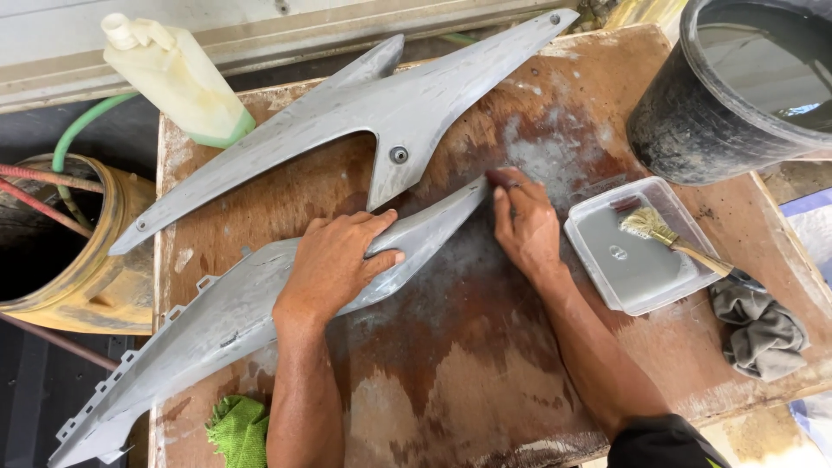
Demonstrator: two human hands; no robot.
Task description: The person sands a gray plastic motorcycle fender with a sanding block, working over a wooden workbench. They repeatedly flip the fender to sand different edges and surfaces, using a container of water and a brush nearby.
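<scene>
The left hand [338, 260] lies flat, fingers spread wide, pressing down on the middle of the long grey fairing panel [217, 321], which runs from the board's lower-left corner up toward its centre; the right hand [524, 225] sits at the panel's pointed tip, fingers drawn narrow around a small dark sanding piece [501, 178] held against the wet wooden board [468, 373]; a 2nd grey fairing panel [364, 113], Y-shaped, lies along the board's far edge, apart from both hands; a clear plastic tray [637, 260] of grey liquid stands just beside the right hand near the right edge, a paintbrush [672, 238] resting in it; a grey rag [763, 334] lies at the right edge; a green cloth [238, 429] sits at the near edge; a black bucket [693, 113] occupies the far-right corner; a pale plastic bottle [178, 78] leans at the far-left corner; a yellow drum [95, 277] stands off the left edge.
</scene>
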